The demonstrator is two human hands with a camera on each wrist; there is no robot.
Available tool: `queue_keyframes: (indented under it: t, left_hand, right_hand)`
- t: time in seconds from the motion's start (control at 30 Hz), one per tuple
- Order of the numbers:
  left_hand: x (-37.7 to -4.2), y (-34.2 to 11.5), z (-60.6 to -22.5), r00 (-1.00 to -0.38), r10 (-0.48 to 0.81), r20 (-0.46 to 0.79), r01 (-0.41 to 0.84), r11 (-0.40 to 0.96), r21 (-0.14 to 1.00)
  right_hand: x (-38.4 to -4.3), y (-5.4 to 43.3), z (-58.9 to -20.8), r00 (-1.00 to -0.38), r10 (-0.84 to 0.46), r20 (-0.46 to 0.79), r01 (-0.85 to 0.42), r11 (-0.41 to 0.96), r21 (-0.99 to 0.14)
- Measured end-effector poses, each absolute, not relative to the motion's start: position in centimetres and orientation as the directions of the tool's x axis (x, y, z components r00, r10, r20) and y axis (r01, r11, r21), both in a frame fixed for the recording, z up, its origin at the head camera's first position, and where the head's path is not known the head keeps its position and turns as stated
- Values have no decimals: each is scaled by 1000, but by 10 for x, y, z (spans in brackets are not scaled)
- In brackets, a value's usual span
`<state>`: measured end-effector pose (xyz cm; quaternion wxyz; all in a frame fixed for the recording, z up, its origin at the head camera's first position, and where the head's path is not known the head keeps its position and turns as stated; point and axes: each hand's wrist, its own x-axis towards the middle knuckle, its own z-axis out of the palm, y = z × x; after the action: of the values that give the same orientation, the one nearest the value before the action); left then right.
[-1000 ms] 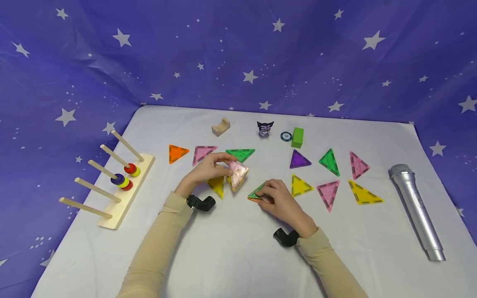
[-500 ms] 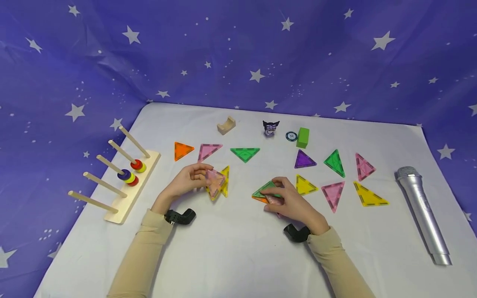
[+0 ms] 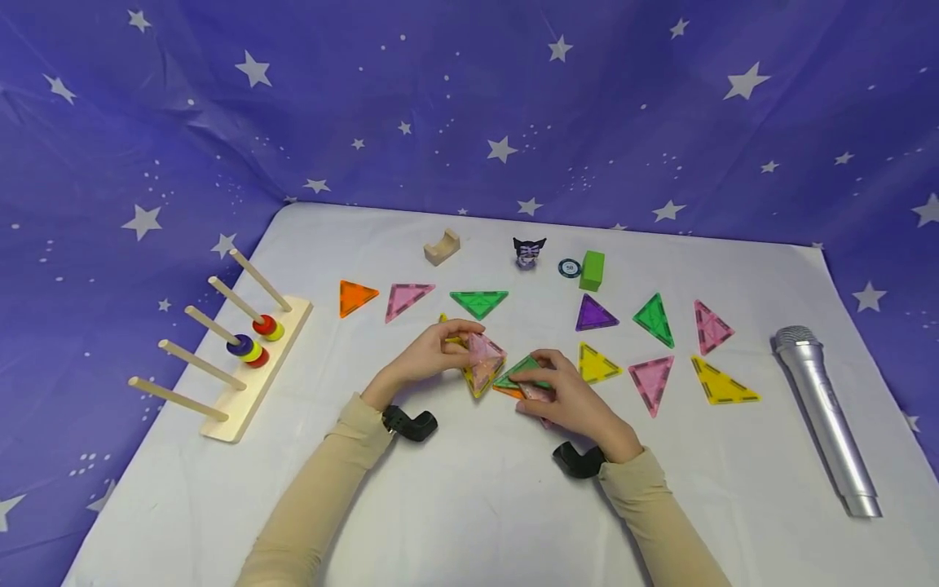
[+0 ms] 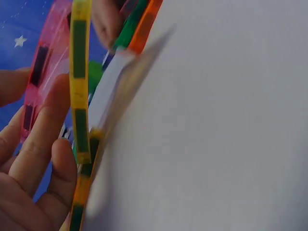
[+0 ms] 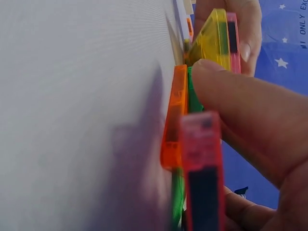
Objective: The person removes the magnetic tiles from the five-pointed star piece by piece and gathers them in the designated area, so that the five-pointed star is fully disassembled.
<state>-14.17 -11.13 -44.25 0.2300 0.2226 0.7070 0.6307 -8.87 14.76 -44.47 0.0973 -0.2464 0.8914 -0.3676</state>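
Note:
My left hand point(image 3: 431, 352) pinches a pink triangular magnetic tile point(image 3: 487, 352) together with a yellow tile point(image 4: 81, 96) behind it, both tilted up off the tabletop. Another yellow tile point(image 3: 449, 323) lies half hidden behind that hand. To its right, my right hand point(image 3: 570, 393) grips a small stack: a green triangular tile point(image 3: 522, 371), an orange tile point(image 5: 176, 113) under it, and a pink tile point(image 5: 202, 163) sticking out towards the wrist. In the right wrist view the thumb presses along the green tile. The two groups of tiles almost meet in the head view.
Several loose triangular tiles lie around, including an orange one point(image 3: 356, 298) and a purple one point(image 3: 594, 313). A wooden peg stand point(image 3: 257, 375) with coloured rings is at left, a silver microphone point(image 3: 827, 420) at right. Behind sit a wooden cradle point(image 3: 443, 247), a figurine point(image 3: 528, 252) and a green block point(image 3: 592, 271).
The left hand first went left over the yellow tile, then came back right with its pink and yellow tiles, close to the right hand. A pink tile now shows under the right hand's fingers.

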Motion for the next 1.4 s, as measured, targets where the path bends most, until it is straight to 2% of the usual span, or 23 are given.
queue_keyframes:
  t: [0.23, 0.43, 0.73, 0.87, 1.0, 1.2, 1.4]
  left_hand:
    - [-140, -95, -446, -780, 624, -47, 19, 98, 995]
    - [-138, -98, -449, -792, 609, -49, 48, 142, 989]
    - [-134, -97, -443, -758, 650, -56, 53, 146, 988]
    - [-128, -98, -429, -754, 654, -62, 70, 173, 982]
    - [-127, -97, -437, -759, 648, -60, 86, 192, 978]
    - [-127, -97, -450, -776, 631, -14, 202, 270, 942]
    - [-127, -99, -452, -744, 665, 64, 309, 258, 916]
  right_hand:
    - [-88, 146, -445, -864, -504, -9, -351, 613, -708]
    - [-88, 146, -445, -861, -509, 9, -370, 614, -697]
    - [-88, 147, -444, -854, -519, 31, -402, 622, -672]
    - [-88, 147, -446, -849, -527, 37, -412, 617, -671]
    - [-89, 148, -446, -847, -529, 47, -419, 612, -671]
    - [-88, 148, -447, -841, -535, 80, -444, 599, -667]
    - [-89, 147, -447, -843, -534, 62, -433, 605, -668]
